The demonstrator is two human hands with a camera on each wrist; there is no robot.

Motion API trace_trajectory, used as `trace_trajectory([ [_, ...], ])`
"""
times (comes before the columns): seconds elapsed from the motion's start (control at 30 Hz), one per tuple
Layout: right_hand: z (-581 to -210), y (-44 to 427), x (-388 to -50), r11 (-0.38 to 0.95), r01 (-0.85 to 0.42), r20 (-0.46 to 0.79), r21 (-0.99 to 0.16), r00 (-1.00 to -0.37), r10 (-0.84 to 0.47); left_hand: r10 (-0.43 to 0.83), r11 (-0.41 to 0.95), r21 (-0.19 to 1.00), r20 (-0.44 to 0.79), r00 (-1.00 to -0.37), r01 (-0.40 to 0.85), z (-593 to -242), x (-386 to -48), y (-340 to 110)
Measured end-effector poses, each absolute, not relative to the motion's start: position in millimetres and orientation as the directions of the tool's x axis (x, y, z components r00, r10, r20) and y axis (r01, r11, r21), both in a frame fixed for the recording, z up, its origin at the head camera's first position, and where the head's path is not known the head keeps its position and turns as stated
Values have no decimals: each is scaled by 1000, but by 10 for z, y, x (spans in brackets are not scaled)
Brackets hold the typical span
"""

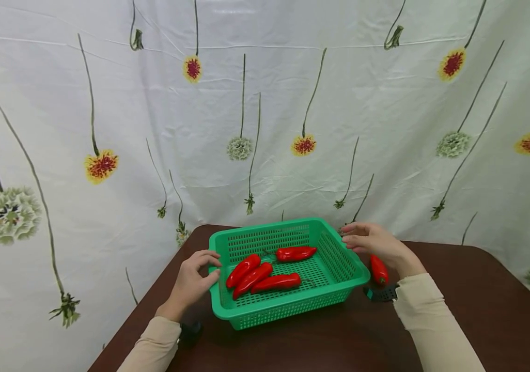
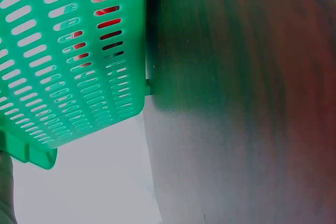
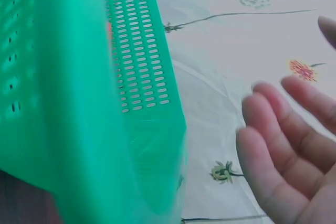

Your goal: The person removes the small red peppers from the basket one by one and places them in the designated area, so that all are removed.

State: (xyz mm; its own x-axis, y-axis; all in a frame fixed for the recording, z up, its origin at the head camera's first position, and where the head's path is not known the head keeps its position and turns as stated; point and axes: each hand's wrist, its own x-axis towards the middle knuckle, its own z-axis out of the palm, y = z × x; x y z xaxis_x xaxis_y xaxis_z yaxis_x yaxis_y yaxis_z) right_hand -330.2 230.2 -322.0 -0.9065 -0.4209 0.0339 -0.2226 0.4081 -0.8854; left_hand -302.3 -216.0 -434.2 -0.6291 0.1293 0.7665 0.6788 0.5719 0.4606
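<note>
A green slotted plastic basket (image 1: 293, 305) stands on the dark table, with several red peppers (image 1: 276, 282) lying in it. At its left rim is my left hand (image 1: 192, 279), fingers loosely bent and thumb apart; whether the fingertips touch the rim is hard to tell. In the left wrist view the basket's slotted side (image 2: 68, 51) fills the upper left, and only a sliver of the hand shows. My right hand (image 1: 378, 245) hovers by the right rim, its fingers (image 3: 294, 145) loosely bent and apart from the basket. Another red pepper (image 1: 379, 270) lies outside the basket, partly behind this hand.
The dark brown table (image 1: 321, 341) extends around the basket. Behind it hangs a pale cloth (image 1: 274, 170) with printed flowers. A black strap (image 1: 383, 293) is at the right wrist.
</note>
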Motion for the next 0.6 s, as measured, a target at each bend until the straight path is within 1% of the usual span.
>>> trace_trajectory([
  [0.13, -3175, 2262, -3402, 418, -254, 9, -872, -863, -505, 128, 572, 464, 764, -633, 676, -4337, -3026, -2155],
  [0.37, -3120, 2183, -3561, 450, -263, -68, -853, -800, -597, 129, 571, 468, 760, -637, 675, -4339, -3031, -2152],
  [0.5, -3057, 2141, -3663, 477, -306, -80, -824, -770, -632, 125, 576, 468, 759, -639, 670, -4337, -3037, -2157],
  [0.6, -3013, 2115, -3724, 506, -327, -93, -799, -763, -640, 122, 574, 471, 759, -639, 670, -4340, -3041, -2161],
])
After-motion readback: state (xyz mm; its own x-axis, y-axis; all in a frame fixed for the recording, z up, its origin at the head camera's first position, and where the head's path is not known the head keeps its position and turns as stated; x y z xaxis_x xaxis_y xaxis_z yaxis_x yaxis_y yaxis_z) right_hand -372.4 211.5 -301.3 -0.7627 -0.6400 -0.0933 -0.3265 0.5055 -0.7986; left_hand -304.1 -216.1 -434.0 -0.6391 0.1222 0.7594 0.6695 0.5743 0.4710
